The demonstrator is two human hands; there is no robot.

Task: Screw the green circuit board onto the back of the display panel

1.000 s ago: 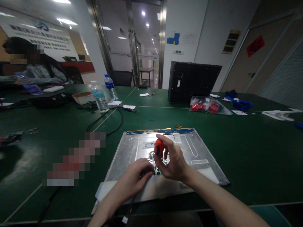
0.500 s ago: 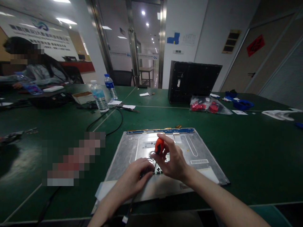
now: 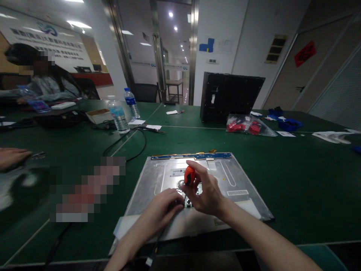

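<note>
A flat silver metal panel with a blue circuit strip along its far edge lies on the green table in front of me. My right hand is closed around the orange handle of a screwdriver, held upright over the panel's middle. My left hand rests on the panel just left of the screwdriver tip, fingers curled and pressed down at a small metal part I cannot make out. A thin cable runs off the panel's near edge under my left wrist.
Two water bottles and black cables lie to the far left. A black case, a bag of red parts and blue items sit at the back right. Another person's hand rests at the left edge; a person sits far left.
My right hand has shifted its grip slightly on the orange handle. Another person's hand has come into view at the left edge of the table.
</note>
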